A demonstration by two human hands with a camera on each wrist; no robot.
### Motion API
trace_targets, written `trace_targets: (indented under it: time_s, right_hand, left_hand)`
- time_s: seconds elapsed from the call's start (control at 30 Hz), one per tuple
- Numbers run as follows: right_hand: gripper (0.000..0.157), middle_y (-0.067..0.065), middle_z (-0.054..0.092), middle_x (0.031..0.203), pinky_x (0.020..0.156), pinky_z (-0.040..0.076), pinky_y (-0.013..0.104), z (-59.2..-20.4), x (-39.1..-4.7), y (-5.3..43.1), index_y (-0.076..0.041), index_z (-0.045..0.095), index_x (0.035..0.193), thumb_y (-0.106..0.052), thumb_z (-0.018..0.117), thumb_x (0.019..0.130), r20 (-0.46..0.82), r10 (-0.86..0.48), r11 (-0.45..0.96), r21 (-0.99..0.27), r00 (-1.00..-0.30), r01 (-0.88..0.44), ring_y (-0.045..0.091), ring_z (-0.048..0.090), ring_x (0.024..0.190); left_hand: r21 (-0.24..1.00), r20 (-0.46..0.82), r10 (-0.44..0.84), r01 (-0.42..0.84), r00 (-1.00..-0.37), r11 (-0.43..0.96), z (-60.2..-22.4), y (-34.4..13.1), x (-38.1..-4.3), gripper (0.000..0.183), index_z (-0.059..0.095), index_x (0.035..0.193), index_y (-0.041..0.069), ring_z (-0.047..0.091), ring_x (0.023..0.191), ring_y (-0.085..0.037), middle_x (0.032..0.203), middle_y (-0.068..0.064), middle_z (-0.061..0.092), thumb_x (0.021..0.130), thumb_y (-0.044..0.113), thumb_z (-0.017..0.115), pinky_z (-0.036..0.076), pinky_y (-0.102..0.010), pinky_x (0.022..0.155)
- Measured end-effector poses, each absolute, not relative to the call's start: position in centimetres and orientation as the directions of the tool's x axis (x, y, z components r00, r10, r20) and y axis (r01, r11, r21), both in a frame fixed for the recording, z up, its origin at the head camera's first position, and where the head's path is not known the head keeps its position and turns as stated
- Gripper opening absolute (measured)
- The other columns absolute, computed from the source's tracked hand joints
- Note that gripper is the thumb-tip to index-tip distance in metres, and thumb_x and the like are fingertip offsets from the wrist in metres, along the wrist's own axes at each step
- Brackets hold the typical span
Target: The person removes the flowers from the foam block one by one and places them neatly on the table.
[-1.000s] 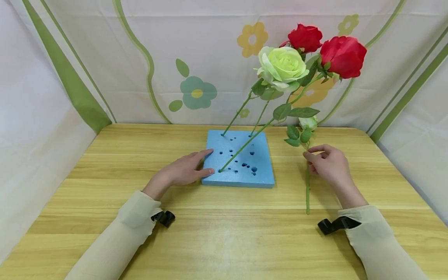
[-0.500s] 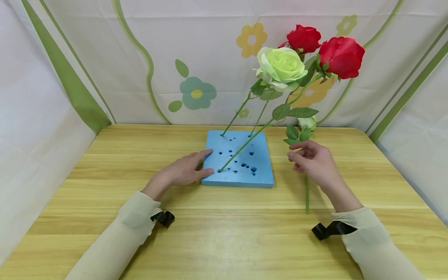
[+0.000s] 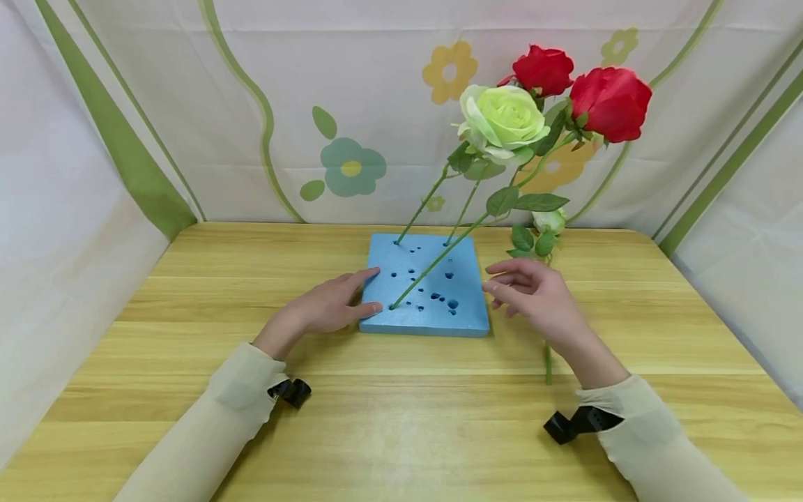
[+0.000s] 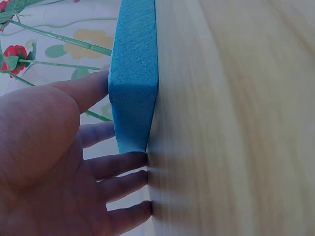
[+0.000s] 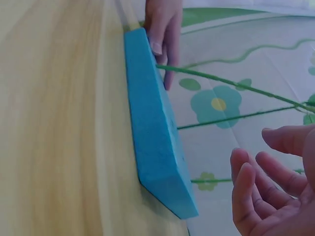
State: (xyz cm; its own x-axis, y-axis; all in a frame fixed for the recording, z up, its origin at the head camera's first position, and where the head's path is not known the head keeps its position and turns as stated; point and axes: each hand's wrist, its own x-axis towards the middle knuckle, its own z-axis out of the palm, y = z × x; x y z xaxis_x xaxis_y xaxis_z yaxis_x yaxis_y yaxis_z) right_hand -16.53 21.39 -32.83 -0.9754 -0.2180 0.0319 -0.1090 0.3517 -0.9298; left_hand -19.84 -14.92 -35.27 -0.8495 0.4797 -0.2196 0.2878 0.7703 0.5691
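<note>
A square blue foam board (image 3: 433, 321) pitted with holes lies on the table. Three long-stemmed artificial flowers stand slanted in it: a pale green rose (image 3: 505, 118), a red rose (image 3: 544, 70) and a fuller red flower (image 3: 611, 104). My left hand (image 3: 323, 305) rests at the board's left edge, thumb and index finger on its top; in the left wrist view the other fingers reach down to the table. My right hand (image 3: 539, 296) hovers beside the right edge, fingers loosely bent with nothing between them. Behind it a whitish rose (image 3: 550, 221) lies on the table, its stem partly hidden.
The wooden table (image 3: 401, 425) ends at the back against a white curtain (image 3: 263, 56) printed with flowers. The leaning stems and leaves (image 3: 541, 202) extend over the board's right side and beyond.
My right hand has let go of the whitish rose's stem and moved left to the board's right edge. The rose stays lying there. My left hand has kept its place.
</note>
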Motion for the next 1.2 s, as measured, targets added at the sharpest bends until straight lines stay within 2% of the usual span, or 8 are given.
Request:
trace_targets:
  time_s: [0.1,0.27,0.37,0.5,0.67,0.77,0.93,1.2]
  right_hand:
    - [0.046,0.007,0.076,0.12,0.072,0.061,0.032,-33.1,-16.4,20.5,0.0,0.06,0.142,-0.023,0.071,0.104,0.022,-0.274,0.316,-0.942,-0.961,-0.112,0.02,0.078,0.096]
    - [0.048,0.015,0.068,0.142,0.074,0.062,0.033,-33.5,-16.2,19.5,-0.009,0.056,0.15,-0.018,0.069,0.105,0.035,-0.36,0.243,-0.961,-0.932,-0.13,0.03,0.076,0.112]
    - [0.046,0.018,0.067,0.143,0.074,0.062,0.034,-33.7,-16.1,19.2,-0.01,0.057,0.149,-0.017,0.069,0.105,0.036,-0.375,0.236,-0.963,-0.926,-0.133,0.03,0.076,0.11]
    - [0.048,0.019,0.067,0.143,0.074,0.062,0.034,-33.8,-15.9,18.7,-0.006,0.056,0.15,-0.018,0.069,0.105,0.025,-0.374,0.239,-0.963,-0.927,-0.123,0.029,0.076,0.111]
    - [0.053,0.013,0.064,0.15,0.078,0.062,0.034,-33.6,-15.9,18.0,-0.012,0.053,0.154,-0.021,0.07,0.105,0.021,-0.397,0.23,-0.966,-0.917,-0.121,0.031,0.075,0.119]
    - [0.056,0.009,0.061,0.155,0.082,0.062,0.034,-33.5,-15.9,17.6,-0.018,0.049,0.159,-0.022,0.068,0.106,0.023,-0.426,0.212,-0.969,-0.904,-0.125,0.027,0.074,0.121]
    - [0.06,0.009,0.055,0.161,0.083,0.061,0.033,-33.6,-16.0,17.2,-0.015,0.041,0.163,-0.018,0.064,0.108,0.042,-0.481,0.167,-0.976,-0.876,-0.139,0.019,0.074,0.118]
    - [0.059,0.01,0.052,0.163,0.082,0.06,0.032,-33.7,-16.0,16.5,-0.018,0.042,0.163,-0.018,0.063,0.108,0.046,-0.502,0.136,-0.982,-0.864,-0.132,0.015,0.075,0.112]
  left_hand:
    - [0.567,-0.22,0.477,0.286,-0.851,0.773,-35.3,-14.9,-19.9,0.078,0.02,0.172,0.02,0.03,0.161,-0.041,0.175,-0.018,0.028,0.109,0.049,0.057,0.029,-0.062,0.129]
    - [0.566,-0.219,0.478,0.288,-0.85,0.772,-35.2,-15.0,-19.8,0.078,0.02,0.172,0.02,0.03,0.161,-0.042,0.175,-0.018,0.028,0.109,0.048,0.057,0.029,-0.062,0.129]
    - [0.567,-0.221,0.484,0.292,-0.847,0.77,-35.2,-15.0,-19.8,0.079,0.019,0.172,0.02,0.029,0.162,-0.041,0.175,-0.017,0.028,0.109,0.049,0.057,0.029,-0.062,0.129]
    - [0.569,-0.224,0.489,0.294,-0.843,0.768,-35.4,-15.0,-19.8,0.079,0.019,0.172,0.021,0.028,0.162,-0.041,0.176,-0.017,0.027,0.109,0.05,0.057,0.028,-0.062,0.129]
    - [0.574,-0.219,0.492,0.296,-0.843,0.763,-35.4,-14.9,-19.8,0.079,0.02,0.172,0.02,0.029,0.162,-0.042,0.175,-0.018,0.027,0.109,0.049,0.056,0.029,-0.063,0.129]
    - [0.574,-0.22,0.488,0.292,-0.845,0.765,-35.3,-14.9,-19.8,0.079,0.02,0.172,0.02,0.029,0.162,-0.042,0.175,-0.018,0.028,0.109,0.05,0.056,0.029,-0.063,0.129]
    - [0.569,-0.216,0.485,0.294,-0.848,0.768,-35.2,-14.9,-19.7,0.078,0.02,0.172,0.02,0.029,0.161,-0.042,0.175,-0.019,0.028,0.109,0.048,0.056,0.029,-0.063,0.129]
    - [0.558,-0.215,0.479,0.296,-0.851,0.775,-35.2,-14.9,-19.7,0.078,0.021,0.172,0.019,0.031,0.161,-0.042,0.174,-0.02,0.029,0.109,0.048,0.056,0.029,-0.062,0.129]
